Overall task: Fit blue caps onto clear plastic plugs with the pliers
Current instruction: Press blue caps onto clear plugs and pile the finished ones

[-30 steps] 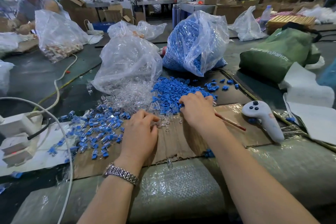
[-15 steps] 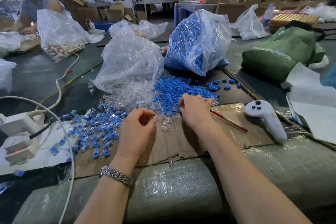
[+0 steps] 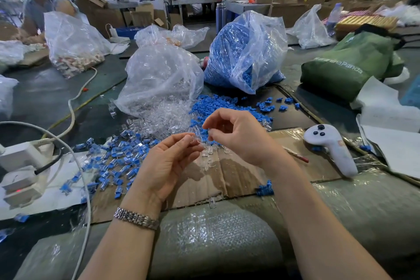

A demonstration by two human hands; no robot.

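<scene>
Left hand (image 3: 169, 163) pinches a small clear plastic plug (image 3: 195, 141), pointing right toward the right hand's (image 3: 241, 136) curled fingers (image 3: 210, 130) just beside it, contents unclear.

To your right a white controller (image 3: 329, 148) lies on the cardboard sheet (image 3: 238, 177), with a green bag (image 3: 350, 63) well behind it. At your left a white power strip (image 3: 20, 166) and its cable (image 3: 75, 107) rest on the counter (image 3: 45, 95).

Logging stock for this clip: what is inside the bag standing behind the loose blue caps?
The bag holds blue caps, showing densely through the clear plastic. Crumpled folds hide how deep they go and whether anything else is inside.
</scene>
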